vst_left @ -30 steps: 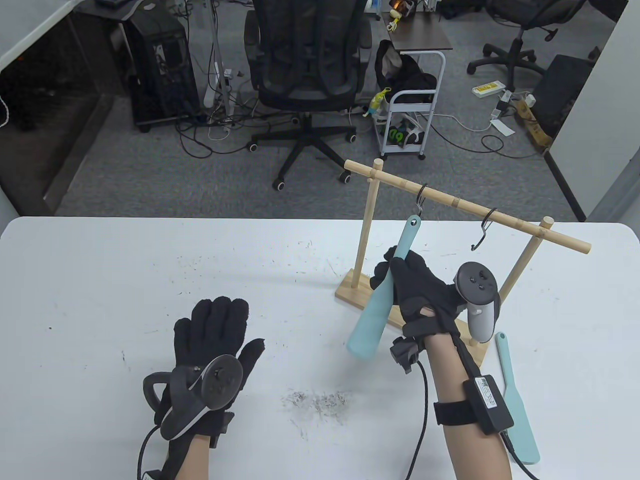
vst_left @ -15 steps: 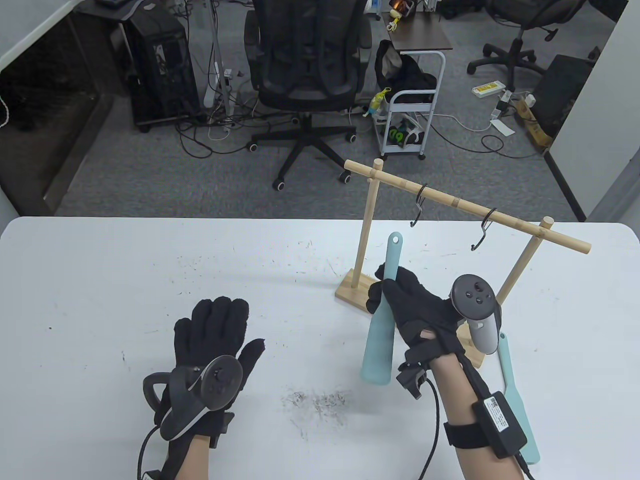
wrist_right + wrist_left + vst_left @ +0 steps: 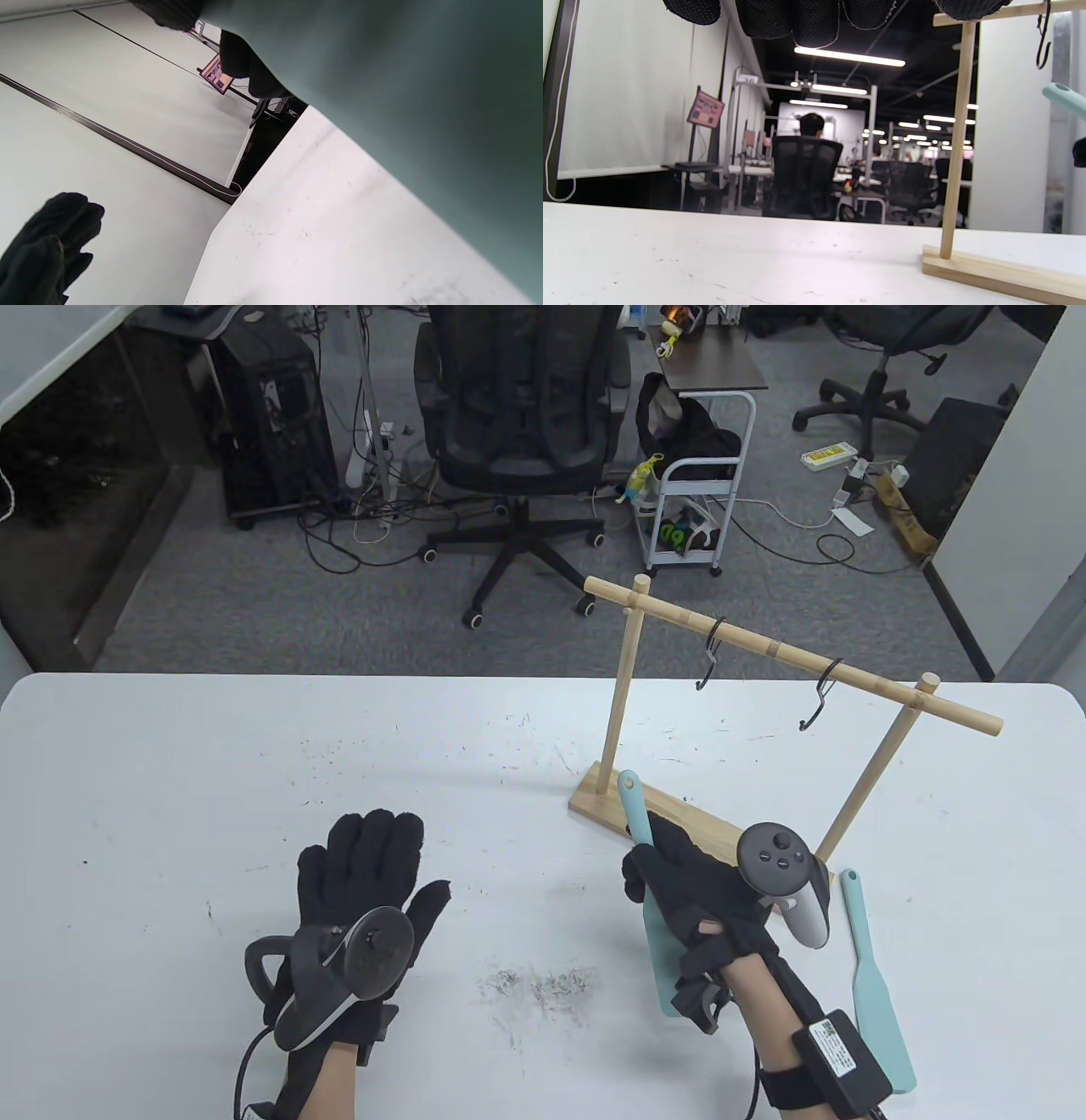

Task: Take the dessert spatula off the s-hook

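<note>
Two hands: right (image 3: 691, 891) grips spatula (image 3: 635, 813); left (image 3: 365, 874) flat, spread; table (image 3: 170, 780) apparently scuffed.

This is an open-plan office or lab; mesh office chairs (image 3: 524, 415) stand on grey carpet beyond the white table (image 3: 170, 780); a computer tower (image 3: 276, 415) and tangled cables (image 3: 356, 517) sit on the floor; the left wrist view shows rows of desks, ceiling strip lights (image 3: 849, 56) and a seated person (image 3: 812, 125).
</note>
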The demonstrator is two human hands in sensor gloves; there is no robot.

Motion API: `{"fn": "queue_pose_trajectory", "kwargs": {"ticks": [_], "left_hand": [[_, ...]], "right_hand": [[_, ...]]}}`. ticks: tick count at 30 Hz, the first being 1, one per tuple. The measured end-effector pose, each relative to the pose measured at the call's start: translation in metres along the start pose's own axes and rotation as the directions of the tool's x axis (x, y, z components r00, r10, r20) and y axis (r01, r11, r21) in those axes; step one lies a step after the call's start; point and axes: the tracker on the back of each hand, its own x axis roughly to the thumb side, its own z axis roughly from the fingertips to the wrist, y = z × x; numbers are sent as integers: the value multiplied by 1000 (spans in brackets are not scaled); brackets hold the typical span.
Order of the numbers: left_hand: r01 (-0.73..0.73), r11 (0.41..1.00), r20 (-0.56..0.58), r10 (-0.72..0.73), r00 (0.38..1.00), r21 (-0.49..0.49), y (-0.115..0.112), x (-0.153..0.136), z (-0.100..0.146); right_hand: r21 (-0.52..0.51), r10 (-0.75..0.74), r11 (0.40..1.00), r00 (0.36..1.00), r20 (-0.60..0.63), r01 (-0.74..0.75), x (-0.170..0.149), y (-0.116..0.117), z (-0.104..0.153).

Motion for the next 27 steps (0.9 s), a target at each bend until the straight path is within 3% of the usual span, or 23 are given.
{"fn": "queue_pose_trajectory", "kwargs": {"ticks": [6, 14, 27], "left_hand": [[2, 1000, 1, -2, 1000, -1, 0, 0, 0], [5, 1000, 2, -5, 1000, -8, -1, 1, -1], [0, 1000, 15, 1, 1000, -11, -2, 4, -1]], "right_hand": [[53, 118, 992, 992, -37, -116, -14, 13, 4], [91, 129, 988, 989, -70, -123, -25, 21, 9], [154, 268, 957, 949, -165, -244, -45, 27, 7]]}}
